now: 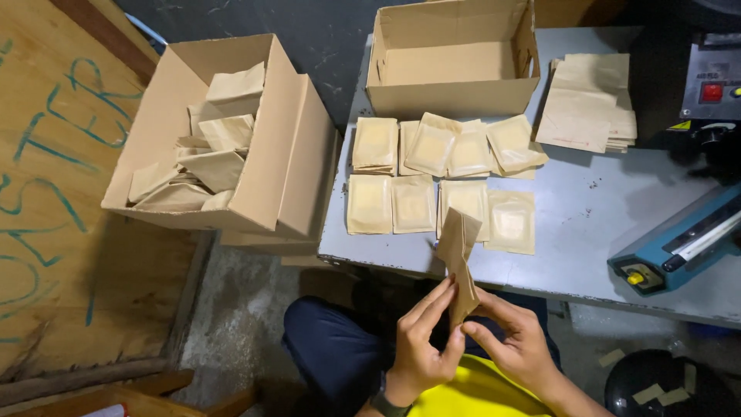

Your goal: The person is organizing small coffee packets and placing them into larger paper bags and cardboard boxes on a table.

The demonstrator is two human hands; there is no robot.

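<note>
While both hands are raised in front of the body, a brown paper pouch is held between them, its lower end pinched from either side. The left hand is closed on that lower end from its own side, thumb and forefinger pressed to the paper, the other fingers curled upward along it. The right hand is closed on the same end from the opposite side, fingertips meeting the pouch just below its middle. The pouch is stood on end, its long axis running up and away from the hands with a slight lean toward the left hand, so that its upper end is seen over the near edge of the grey table. Neither hand is clearly nearer; the grip is shared.

Beyond the fingertips, flat filled pouches are laid in two rows on the table, with an empty open carton behind them. Farther out past the right hand, a stack of empty pouches and a blue heat sealer are placed. Out past the left hand, a second carton is filled with loose pouches.
</note>
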